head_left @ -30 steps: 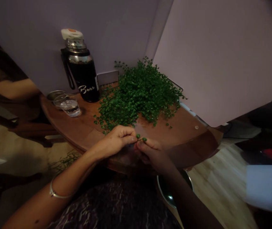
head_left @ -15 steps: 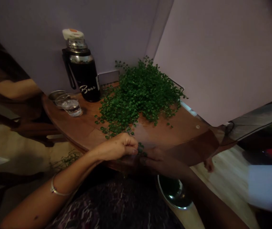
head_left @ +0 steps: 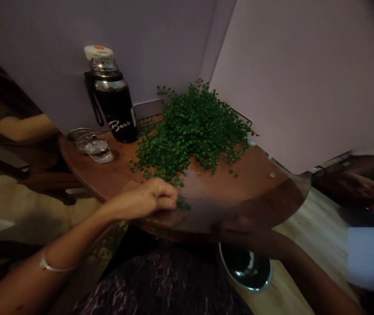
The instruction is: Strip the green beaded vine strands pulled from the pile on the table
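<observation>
At seven o'clock from the greens [head_left: 196, 127], a sprig [head_left: 184, 204] gripped by the left hand [head_left: 156, 200] could be crushed by overpinching; the right hand's [head_left: 244, 232] grip cannot be told.

A mauve-grey wall [head_left: 160, 39] rises behind the brown wooden tabletop [head_left: 255, 175], whose front edge curves; a paler, pinkish wall [head_left: 305, 78] slants off to the right — the brighter of the two; at left sits part of a wooden chair [head_left: 47, 180]; the pale floor [head_left: 298, 240] carries faint streaks; a whitish block [head_left: 371, 258] blurs at lower right; the light is dim, with dark corners.
</observation>
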The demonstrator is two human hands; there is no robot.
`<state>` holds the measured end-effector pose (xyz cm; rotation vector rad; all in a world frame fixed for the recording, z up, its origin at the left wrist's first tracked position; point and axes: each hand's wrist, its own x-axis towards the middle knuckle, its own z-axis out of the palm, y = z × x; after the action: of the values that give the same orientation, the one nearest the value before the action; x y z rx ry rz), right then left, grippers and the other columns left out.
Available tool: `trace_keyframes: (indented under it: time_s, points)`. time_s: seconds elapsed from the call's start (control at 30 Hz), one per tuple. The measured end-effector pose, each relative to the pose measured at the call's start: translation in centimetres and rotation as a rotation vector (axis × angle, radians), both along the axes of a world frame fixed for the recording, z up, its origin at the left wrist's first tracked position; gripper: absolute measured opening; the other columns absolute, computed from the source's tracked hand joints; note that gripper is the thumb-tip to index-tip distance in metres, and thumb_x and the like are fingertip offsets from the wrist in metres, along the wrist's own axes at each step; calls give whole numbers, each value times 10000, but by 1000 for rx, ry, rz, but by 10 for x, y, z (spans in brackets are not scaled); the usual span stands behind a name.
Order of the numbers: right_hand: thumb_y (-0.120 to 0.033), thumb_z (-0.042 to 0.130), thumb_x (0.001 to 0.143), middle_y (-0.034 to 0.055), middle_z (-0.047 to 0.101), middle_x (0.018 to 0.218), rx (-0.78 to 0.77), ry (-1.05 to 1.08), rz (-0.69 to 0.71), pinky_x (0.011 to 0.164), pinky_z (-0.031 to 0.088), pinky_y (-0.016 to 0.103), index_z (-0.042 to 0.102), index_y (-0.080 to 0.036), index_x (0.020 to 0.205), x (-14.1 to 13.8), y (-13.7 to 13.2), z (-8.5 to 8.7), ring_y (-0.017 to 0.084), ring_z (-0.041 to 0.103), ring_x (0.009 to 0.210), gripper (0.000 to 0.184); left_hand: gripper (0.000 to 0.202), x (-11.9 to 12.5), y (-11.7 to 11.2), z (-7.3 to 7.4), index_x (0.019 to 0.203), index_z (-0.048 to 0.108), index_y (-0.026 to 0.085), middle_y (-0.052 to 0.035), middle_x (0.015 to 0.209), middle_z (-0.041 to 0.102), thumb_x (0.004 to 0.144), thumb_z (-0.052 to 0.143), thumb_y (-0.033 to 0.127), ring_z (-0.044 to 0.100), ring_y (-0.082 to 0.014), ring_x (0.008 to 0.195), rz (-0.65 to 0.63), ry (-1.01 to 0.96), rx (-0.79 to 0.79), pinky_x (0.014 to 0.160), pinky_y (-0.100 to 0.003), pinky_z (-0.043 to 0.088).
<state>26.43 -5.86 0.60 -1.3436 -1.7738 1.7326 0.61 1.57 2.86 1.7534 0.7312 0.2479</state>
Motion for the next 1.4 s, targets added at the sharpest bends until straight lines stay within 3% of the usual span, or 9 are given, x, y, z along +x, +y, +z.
trace_keyframes:
  time_s: [0.17, 0.27, 0.37, 0.43, 0.6, 0.97, 1.07, 1.2, 1.4]
  points:
    - [-328, 530, 781, -31, 406, 549, -234, 243, -449, 354, 100, 173, 530, -155, 702, 9, 0, -9, 40, 258, 410, 191, 233, 0, 15, -2, 540, 436, 141, 46, 519, 330, 731, 521, 245, 267, -60, 484, 184, -111, -52, 459, -187, 206]
    - [-276, 597, 704, 7, 477, 695, -270, 490, -545, 350, 110, 153, 574, -157, 850, -11, 4, -11, 42, 303, 455, 190, 216, 13, 13, -6, 548, 471, 132, 39, 517, 372, 705, 547, 259, 286, -60, 481, 223, -142, -148, 460, -189, 211]
    - [-355, 586, 735, 17, 484, 737, -178, 517, -556, 344, 129, 152, 585, -151, 855, -33, 12, -12, 50, 317, 479, 237, 204, 20, 10, -10, 558, 494, 124, 32, 526, 403, 689, 560, 265, 317, -64, 490, 205, -140, -209, 473, -193, 232]
    - [-401, 547, 777, 8, 494, 722, -3, 389, -534, 360, 179, 157, 592, -162, 863, -46, 18, -13, 58, 343, 495, 258, 205, 21, 9, -14, 572, 497, 123, 37, 526, 395, 697, 552, 276, 321, -64, 487, 154, -113, -200, 481, -197, 241]
    - [-306, 525, 816, -13, 550, 701, 468, -7, -284, 610, 381, 212, 607, -170, 795, -65, 28, -16, 101, 491, 673, 160, 269, 20, 8, -24, 578, 485, 130, 53, 513, 325, 762, 479, 326, 270, -62, 476, 88, 20, 27, 464, -199, 206]
    - [-232, 482, 818, -19, 560, 702, 546, -83, -314, 638, 375, 224, 568, -177, 768, -69, 26, -21, 110, 509, 687, 114, 281, 29, -8, -25, 617, 590, 148, 8, 541, 519, 810, 445, 291, 475, -101, 542, 117, 317, 542, 512, -205, 255]
    - [-266, 502, 791, -28, 496, 594, 471, 19, -489, 525, 344, 208, 541, -167, 679, -71, 28, -27, 93, 451, 574, 155, 246, 31, -13, -30, 702, 622, 160, -9, 614, 592, 821, 435, 265, 519, -113, 584, 168, 281, 580, 538, -204, 292]
    - [-348, 547, 746, -72, 370, 483, 132, 386, -726, 357, 170, 172, 487, -171, 669, -80, 30, -33, 43, 266, 389, 202, 227, 30, -17, -36, 762, 625, 165, -23, 677, 629, 837, 428, 251, 553, -126, 634, 202, 220, 646, 578, -209, 332]
    - [-319, 628, 698, -69, 406, 490, 32, 662, -814, 328, 158, 122, 501, -159, 692, -90, 41, -30, 13, 263, 366, 204, 221, 28, -15, -36, 794, 612, 172, -14, 654, 612, 853, 417, 259, 545, -116, 597, 236, 97, 679, 558, -205, 337]
